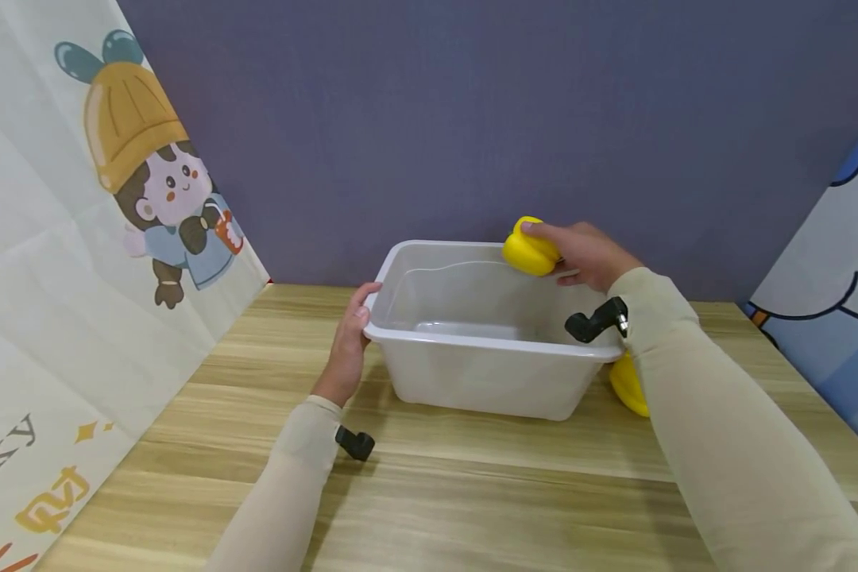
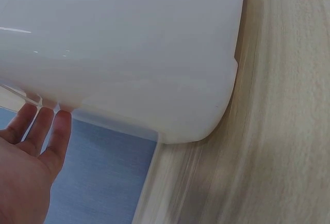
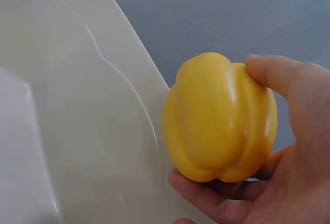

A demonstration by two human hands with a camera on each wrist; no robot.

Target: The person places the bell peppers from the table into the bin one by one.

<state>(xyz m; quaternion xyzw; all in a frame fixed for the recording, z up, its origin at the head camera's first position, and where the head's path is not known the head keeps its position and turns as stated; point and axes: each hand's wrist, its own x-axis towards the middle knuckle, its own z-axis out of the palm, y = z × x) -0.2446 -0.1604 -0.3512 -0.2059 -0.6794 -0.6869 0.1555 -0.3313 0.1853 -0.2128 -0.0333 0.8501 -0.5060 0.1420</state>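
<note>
A yellow bell pepper (image 1: 530, 248) is held in my right hand (image 1: 588, 253), above the far right rim of a white plastic bin (image 1: 472, 377). In the right wrist view the thumb lies along the top of the bell pepper (image 3: 216, 121) and the fingers support it from below. My left hand (image 1: 346, 349) grips the bin's left rim. The left wrist view shows its fingertips (image 2: 62, 123) against the bin's outer wall (image 2: 144, 64). The bin stands upright on the table, its inside partly hidden by the right arm.
A second yellow pepper (image 1: 628, 384) sits on the wooden table (image 1: 457, 492) by the bin's right side, partly covered by the right sleeve. Behind the bin rises a dark blue-grey panel (image 1: 429, 119). A white sheet with cartoon prints (image 1: 36, 262) flanks the table at left.
</note>
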